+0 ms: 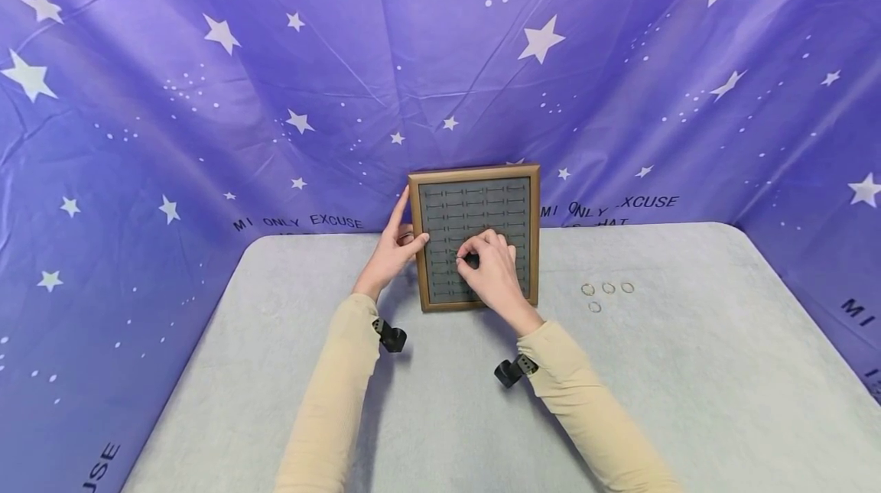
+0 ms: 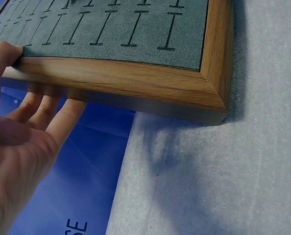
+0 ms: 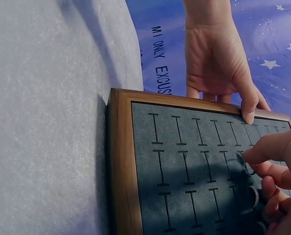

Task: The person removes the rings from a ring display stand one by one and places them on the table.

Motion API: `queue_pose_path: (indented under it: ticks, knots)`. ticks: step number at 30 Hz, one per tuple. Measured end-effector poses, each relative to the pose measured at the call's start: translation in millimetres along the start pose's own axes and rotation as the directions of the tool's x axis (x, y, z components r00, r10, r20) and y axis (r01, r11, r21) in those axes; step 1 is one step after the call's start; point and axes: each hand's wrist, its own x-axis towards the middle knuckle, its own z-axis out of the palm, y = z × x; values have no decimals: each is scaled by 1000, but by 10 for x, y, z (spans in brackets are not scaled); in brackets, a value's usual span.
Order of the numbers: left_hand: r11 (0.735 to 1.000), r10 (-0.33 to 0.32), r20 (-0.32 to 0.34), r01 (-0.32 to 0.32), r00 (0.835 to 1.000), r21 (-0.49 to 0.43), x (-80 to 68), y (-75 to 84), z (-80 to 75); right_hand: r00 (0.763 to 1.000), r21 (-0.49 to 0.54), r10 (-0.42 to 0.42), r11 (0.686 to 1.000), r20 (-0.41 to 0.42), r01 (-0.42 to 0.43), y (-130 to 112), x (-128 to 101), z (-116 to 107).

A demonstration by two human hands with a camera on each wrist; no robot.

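A ring display tray with a wooden frame (image 1: 475, 171) and grey slotted velvet stands tilted against the backdrop. My left hand (image 1: 409, 231) holds the frame's left edge (image 2: 135, 83), thumb (image 2: 6, 51) on the front and fingers behind. My right hand (image 1: 475, 254) is over the middle of the velvet and pinches a small ring (image 1: 472, 261) at a slot. In the right wrist view the ring (image 3: 243, 160) sits at my fingertips (image 3: 263, 152), with other rings (image 3: 254, 197) in slots just below. The left hand (image 3: 219, 63) shows beyond the frame (image 3: 118, 161).
Several loose rings (image 1: 608, 288) lie on the grey table cover (image 1: 688, 371) to the right of the tray. A purple star-print cloth (image 1: 206, 95) walls in the back and both sides. Small black cameras (image 1: 392, 336) are strapped at both wrists.
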Motion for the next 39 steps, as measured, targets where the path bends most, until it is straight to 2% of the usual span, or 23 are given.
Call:
queue_pose_path:
  ticks: [5,16,25,39]
  knots:
    - [1000,3,-5,-3,1000,12,2,-5,-6,1000,62,18,998,-5,-17,10,-8,-21]
    - [1000,-4,-10,4,1000,24,12,-19,-9,999,126,53,991,-15,-50,62,-52,-110]
    - [1000,12,-30,-11,999,19,126,-266,-53,997,151,65,987,-43,-58,108,-102,-170]
    - [998,13,-43,-11,999,57,132,-298,-55,994,165,85,984,-68,-73,240,-187,-289]
